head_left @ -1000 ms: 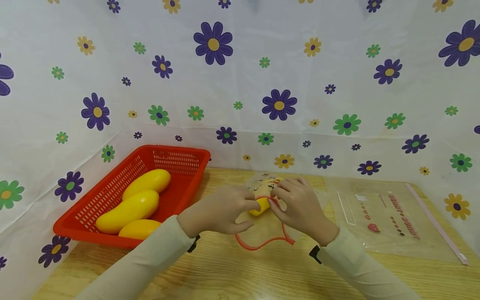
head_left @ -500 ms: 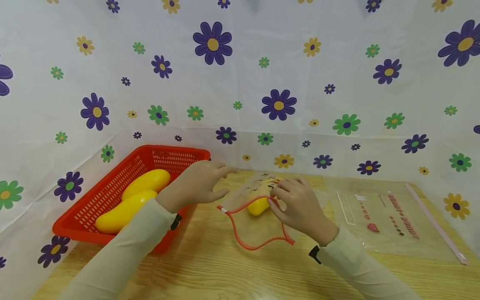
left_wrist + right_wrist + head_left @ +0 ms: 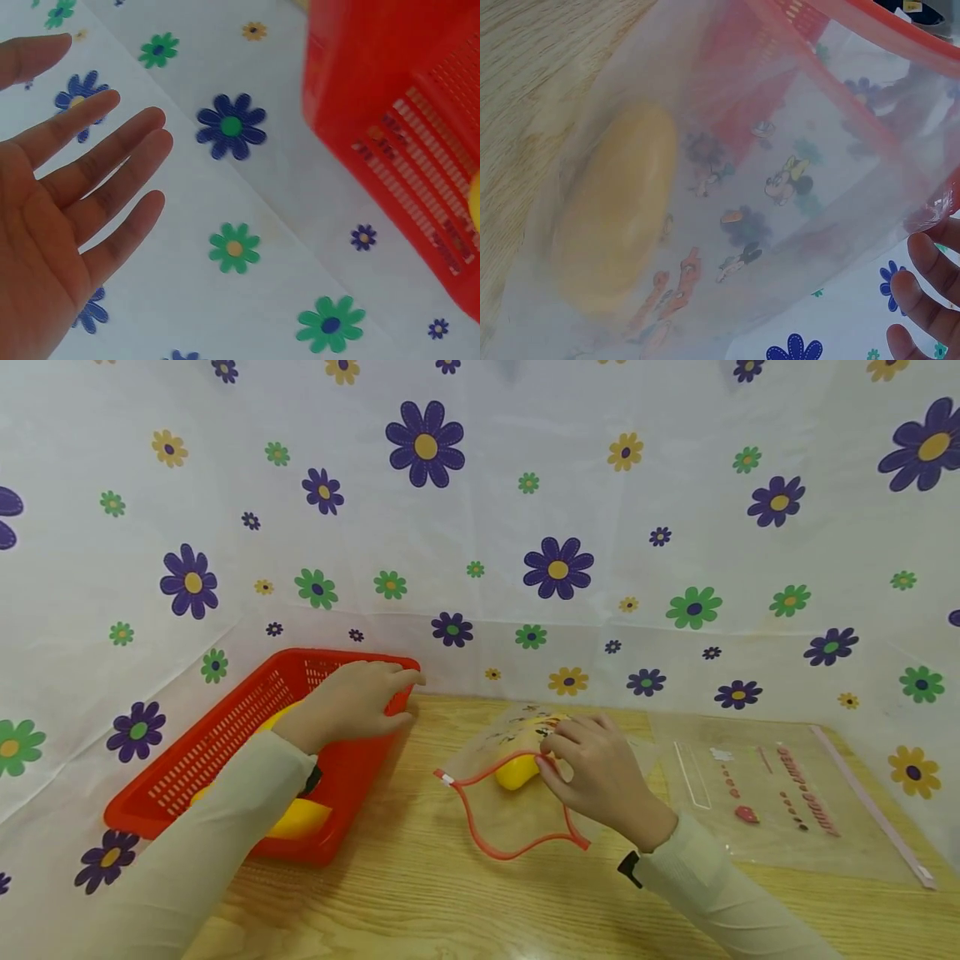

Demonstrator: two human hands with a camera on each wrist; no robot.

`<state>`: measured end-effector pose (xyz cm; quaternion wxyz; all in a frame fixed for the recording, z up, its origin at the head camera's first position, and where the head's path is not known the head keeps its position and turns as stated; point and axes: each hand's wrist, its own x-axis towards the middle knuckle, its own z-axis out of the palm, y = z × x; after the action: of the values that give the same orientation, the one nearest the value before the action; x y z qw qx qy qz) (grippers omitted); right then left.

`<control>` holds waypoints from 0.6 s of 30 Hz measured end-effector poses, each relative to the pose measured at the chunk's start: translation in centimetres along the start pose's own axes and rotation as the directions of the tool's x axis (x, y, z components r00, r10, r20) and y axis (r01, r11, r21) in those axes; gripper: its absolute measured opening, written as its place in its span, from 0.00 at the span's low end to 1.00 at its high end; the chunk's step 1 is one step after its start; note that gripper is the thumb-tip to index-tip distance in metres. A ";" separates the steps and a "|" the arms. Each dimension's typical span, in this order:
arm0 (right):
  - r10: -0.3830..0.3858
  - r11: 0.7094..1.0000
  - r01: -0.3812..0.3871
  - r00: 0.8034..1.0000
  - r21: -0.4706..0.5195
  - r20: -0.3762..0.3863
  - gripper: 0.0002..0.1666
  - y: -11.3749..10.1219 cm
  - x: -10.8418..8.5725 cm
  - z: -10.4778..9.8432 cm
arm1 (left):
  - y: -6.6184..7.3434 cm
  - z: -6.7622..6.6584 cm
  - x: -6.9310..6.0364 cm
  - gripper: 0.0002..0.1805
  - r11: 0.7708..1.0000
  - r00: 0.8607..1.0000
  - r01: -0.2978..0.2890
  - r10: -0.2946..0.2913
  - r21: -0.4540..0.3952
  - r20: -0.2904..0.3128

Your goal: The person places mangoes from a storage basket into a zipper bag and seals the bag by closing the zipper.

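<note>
My right hand (image 3: 600,772) pinches the red zip edge of a clear printed bag (image 3: 480,739), whose mouth gapes toward me. Inside the bag lies a yellow mango-like fruit (image 3: 517,772), seen whole through the plastic in the right wrist view (image 3: 619,210). Over the red basket (image 3: 363,793) hangs my left hand (image 3: 352,706), fingers spread and holding nothing; its bare palm shows in the left wrist view (image 3: 67,195). Yellow fruits (image 3: 300,818) lie in the basket, partly hidden by my left forearm.
A second clear bag (image 3: 757,843) with pink print and a pink zip strip (image 3: 873,806) lies flat at the right of the wooden table (image 3: 420,893). Behind everything stands a white flowered cloth (image 3: 480,510).
My left hand has left the fruit at the bag's mouth and moved left over the basket. My right hand has stayed at the bag's edge.
</note>
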<state>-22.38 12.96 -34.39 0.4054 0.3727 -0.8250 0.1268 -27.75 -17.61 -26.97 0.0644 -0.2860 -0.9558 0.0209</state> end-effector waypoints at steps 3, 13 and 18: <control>0.001 1.000 -0.001 1.000 0.003 -0.002 0.07 0.0 -0.1 0.0 | -1.5 0.0 -0.1 0.30 0.998 0.997 0.054 -0.053 -0.017 0.058; -0.001 1.000 0.001 1.000 0.005 0.001 0.07 -0.1 -0.1 0.0 | -6.3 0.9 -0.1 0.32 0.979 0.978 0.176 -0.162 -0.100 0.133; 0.000 1.000 0.000 1.000 0.006 -0.004 0.07 0.0 -0.2 0.0 | -8.1 1.5 -0.2 0.32 0.968 0.970 0.211 -0.190 -0.136 0.153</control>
<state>-22.28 13.03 -34.49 0.4060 0.3735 -0.8238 0.1302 -32.19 -24.48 -27.86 -0.0221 -0.1896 -0.9808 -0.0387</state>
